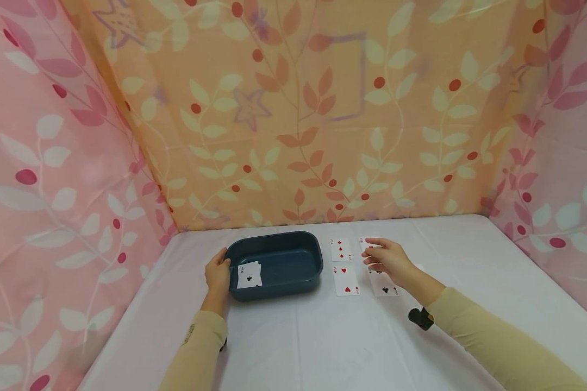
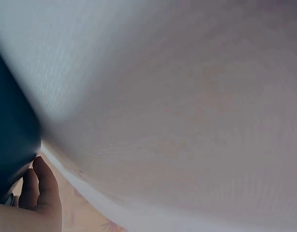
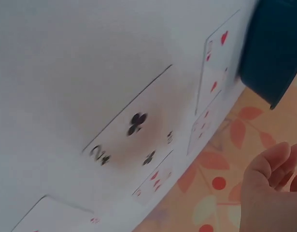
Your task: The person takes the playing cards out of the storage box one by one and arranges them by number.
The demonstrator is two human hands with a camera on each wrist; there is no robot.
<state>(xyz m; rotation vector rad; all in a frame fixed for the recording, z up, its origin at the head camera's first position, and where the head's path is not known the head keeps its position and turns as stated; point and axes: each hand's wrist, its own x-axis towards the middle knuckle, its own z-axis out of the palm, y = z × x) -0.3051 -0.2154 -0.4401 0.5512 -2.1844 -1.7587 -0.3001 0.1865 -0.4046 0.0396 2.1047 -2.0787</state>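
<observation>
A dark blue plastic tub stands on the white-covered table, and my left hand grips its left rim. In the left wrist view, that hand's curled fingers meet the tub wall. A few overlapping playing cards, an ace of clubs on top, lie in the tub's left end. Over the cards at the right hovers my right hand, fingers loosely bent, nothing visible in them. Beneath it lies a two of clubs, with a red-suited card behind, partly hidden in the head view.
Between tub and right hand lie a three of diamonds and a two of hearts. Another card shows partly at the right wrist view's lower left. Patterned orange cloth hangs behind the table, with pink cloth at both sides.
</observation>
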